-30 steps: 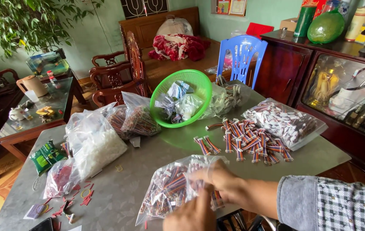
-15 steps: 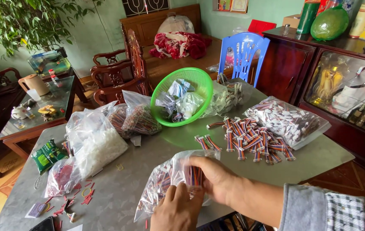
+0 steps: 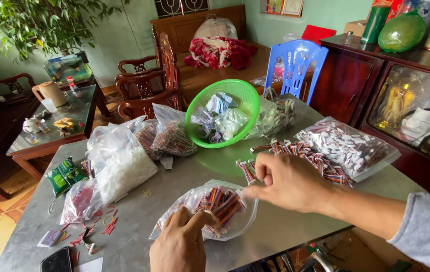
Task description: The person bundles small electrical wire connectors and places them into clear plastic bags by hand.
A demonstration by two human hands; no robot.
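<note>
Bagging of striped connector wires: left hand point(image 3: 180, 245) pinches the clear bag point(image 3: 210, 209) near the tabletop point(image 3: 174, 174) edge, right hand point(image 3: 288, 181), fingers curled at its mouth, best keeping the opening wide so bundles slide in flat.

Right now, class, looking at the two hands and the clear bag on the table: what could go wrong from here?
1. The clear bag of striped wire bundles lies near the table's front edge; a tug from the left hand or right hand might drag it off.
2. The loose wire pile lies just beyond the right hand; a sleeve could scatter it.
</note>
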